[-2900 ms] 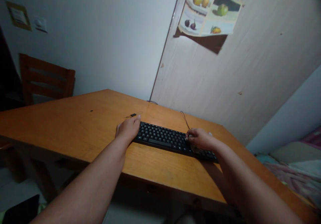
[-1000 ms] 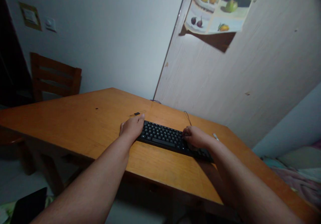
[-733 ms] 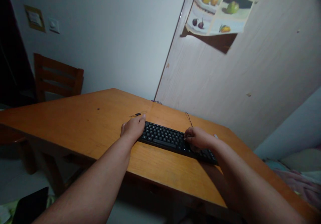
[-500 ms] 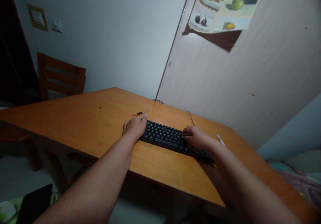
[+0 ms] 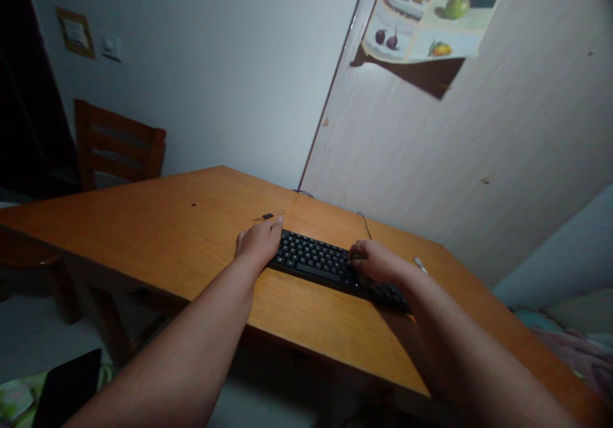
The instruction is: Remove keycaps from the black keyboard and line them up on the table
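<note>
Right hand (image 5: 372, 260), since shifted slightly leftward; curled, contents unclear; keyboard (image 5: 313, 258) beneath, long axis running to left hand (image 5: 259, 243), clasped round its left end.

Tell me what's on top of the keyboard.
The right hand is over the right part of the keyboard, and the left hand covers its left end. What lies beneath each is hidden, and so is whether the right hand holds anything.
</note>
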`<action>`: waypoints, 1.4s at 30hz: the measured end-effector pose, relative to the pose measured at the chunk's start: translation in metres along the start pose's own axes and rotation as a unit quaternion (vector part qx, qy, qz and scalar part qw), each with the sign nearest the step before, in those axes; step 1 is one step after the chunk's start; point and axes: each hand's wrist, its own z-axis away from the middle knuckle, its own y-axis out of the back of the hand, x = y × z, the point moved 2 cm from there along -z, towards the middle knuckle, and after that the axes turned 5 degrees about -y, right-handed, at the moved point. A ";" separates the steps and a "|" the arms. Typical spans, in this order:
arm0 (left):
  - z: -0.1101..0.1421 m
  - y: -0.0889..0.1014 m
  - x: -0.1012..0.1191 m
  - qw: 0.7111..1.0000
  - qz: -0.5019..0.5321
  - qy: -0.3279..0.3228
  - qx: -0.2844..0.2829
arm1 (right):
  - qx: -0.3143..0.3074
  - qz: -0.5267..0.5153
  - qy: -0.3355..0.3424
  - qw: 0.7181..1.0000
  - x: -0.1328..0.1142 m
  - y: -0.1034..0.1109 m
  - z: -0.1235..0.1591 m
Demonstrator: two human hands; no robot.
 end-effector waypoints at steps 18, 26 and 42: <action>0.001 0.001 0.001 1.000 0.012 -0.007 0.004 | -0.020 0.002 0.016 1.000 -0.015 -0.005 -0.008; 0.001 -0.001 0.001 1.000 -0.001 -0.010 0.005 | 0.034 0.036 0.029 0.998 -0.013 -0.004 -0.012; 0.001 -0.001 0.000 1.000 0.002 -0.005 0.009 | 0.029 0.055 0.053 0.997 -0.029 -0.005 -0.014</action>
